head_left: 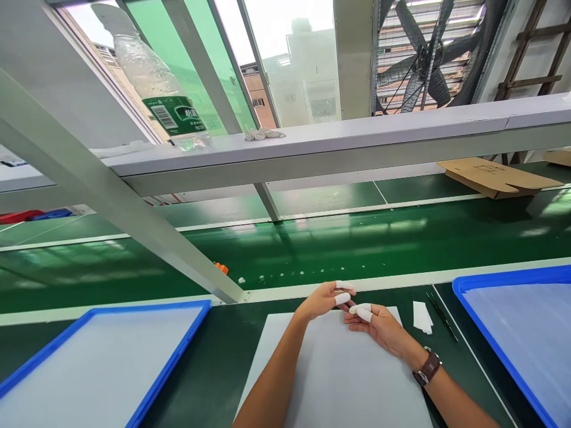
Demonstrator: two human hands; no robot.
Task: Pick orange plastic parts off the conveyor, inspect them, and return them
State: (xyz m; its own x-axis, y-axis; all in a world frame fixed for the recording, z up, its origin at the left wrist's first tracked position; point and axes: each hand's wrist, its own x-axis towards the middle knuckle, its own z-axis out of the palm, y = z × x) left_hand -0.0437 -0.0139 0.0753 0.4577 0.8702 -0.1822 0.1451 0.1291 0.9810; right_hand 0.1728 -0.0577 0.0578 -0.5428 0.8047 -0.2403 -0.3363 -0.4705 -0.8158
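My two hands meet fingertip to fingertip over the far edge of a grey mat on the dark green table. My left hand has white finger cots on its thumb and forefinger, which are pinched together. My right hand, with a brown wristwatch on its wrist, also wears white cots, and its fingers are pressed together against the left fingertips. Whether anything small lies between the fingertips is hidden.
Blue trays with pale liners lie at the left and right. Small white slips and a thin black tool lie right of the mat. Beyond runs a green conveyor belt with a flat cardboard box. A water bottle stands on the shelf above.
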